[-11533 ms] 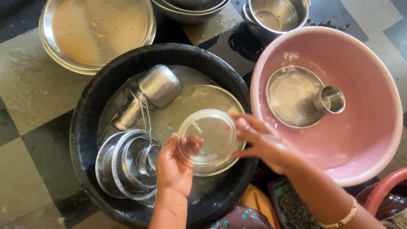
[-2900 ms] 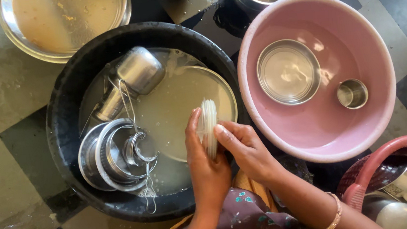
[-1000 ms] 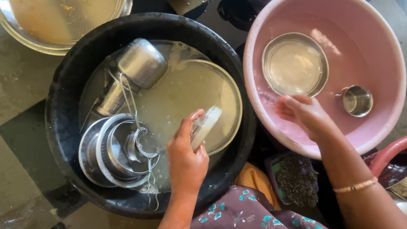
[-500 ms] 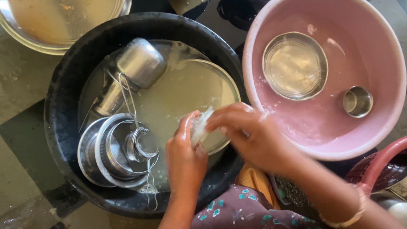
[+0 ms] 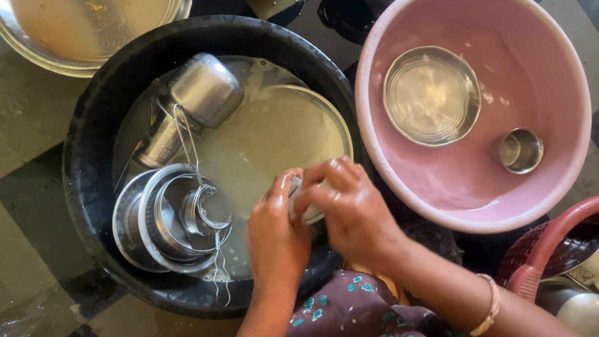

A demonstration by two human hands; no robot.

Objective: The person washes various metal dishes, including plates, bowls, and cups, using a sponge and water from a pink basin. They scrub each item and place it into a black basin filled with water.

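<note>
Both hands meet at the lower centre of the frame, over the near rim of the black tub [image 5: 91, 179]. The left hand [image 5: 276, 235] is closed around a small steel lid [image 5: 308, 205], fingers curled on its left edge. The right hand [image 5: 346, 204] is closed over the same lid from the right, covering most of it; only a pale sliver shows between the fingers.

The black tub holds cloudy water, a large steel plate [image 5: 275, 138] lying flat, a steel tumbler [image 5: 196, 101] on its side at upper left, and nested steel bowls [image 5: 166, 216] at lower left.

The pink basin [image 5: 556, 45] at right holds a shallow steel bowl [image 5: 432, 95] and a small steel cup [image 5: 520, 150], well apart.
</note>
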